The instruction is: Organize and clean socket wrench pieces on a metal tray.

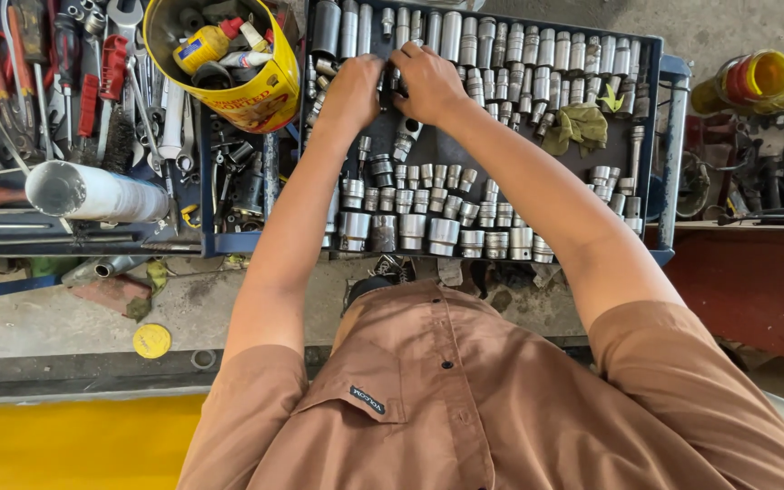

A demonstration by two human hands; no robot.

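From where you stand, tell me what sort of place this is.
Probably a mechanic's workshop: both hands sort through a blue tray of metal sockets, with wrenches and screwdrivers alongside, over a stained concrete floor.

Two hands in the blue tool tray (655, 109): left hand (353, 91) and right hand (428, 82), side by side among the chrome sockets (428, 231). The sockets are too many and too tightly packed for an exact count, several dozen at least, standing in rows along the far wall, the near wall and the right side. One crumpled green rag (576, 125) lies among them. One yellow tin bucket (260, 95) stands just beside the tray, with one yellow squeeze bottle (200, 47) inside. One white roll (93, 192) lies on the left. One yellow disc (151, 340) sits on the floor. Red-handled screwdrivers (88, 100): several, but they overlap too much to count.
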